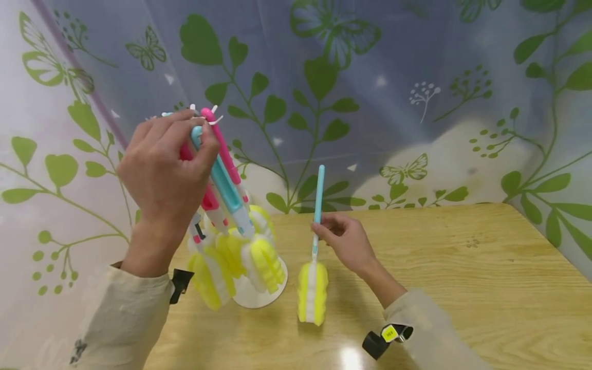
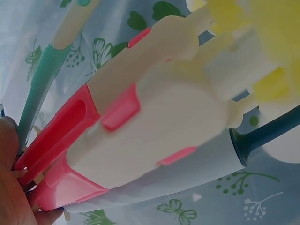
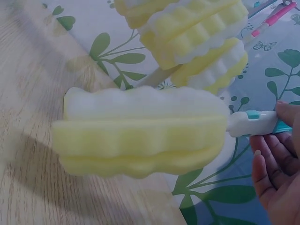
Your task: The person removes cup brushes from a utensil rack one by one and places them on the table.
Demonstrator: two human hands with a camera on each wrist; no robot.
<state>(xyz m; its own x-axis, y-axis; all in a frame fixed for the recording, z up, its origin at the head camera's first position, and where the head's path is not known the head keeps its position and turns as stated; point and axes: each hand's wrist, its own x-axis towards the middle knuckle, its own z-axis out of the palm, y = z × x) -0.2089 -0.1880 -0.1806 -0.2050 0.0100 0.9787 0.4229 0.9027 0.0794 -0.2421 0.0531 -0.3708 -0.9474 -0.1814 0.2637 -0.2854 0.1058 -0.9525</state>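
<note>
My left hand (image 1: 164, 164) curls over the top of a rack, whose grey post (image 2: 187, 173) shows in the left wrist view and whose round white base (image 1: 270, 299) shows low in the head view. Several sponge brushes hang around it, with pink handles (image 1: 224, 146) and blue handles (image 1: 224, 182) close by my thumb; the palm side is hidden. In my right hand (image 1: 349, 244), a sponge brush (image 1: 312, 293) with a slim blue handle is pinched between thumb and fingers, head down. Its yellow and white sponge head (image 3: 140, 140) fills much of the right wrist view.
A light wooden table (image 1: 462, 277) lies underneath, stretching off to the right. Behind it hangs a curtain (image 1: 398, 61) printed with green leaves and butterflies. The rack's hanging sponge heads (image 1: 265, 264) sit just left of the held brush.
</note>
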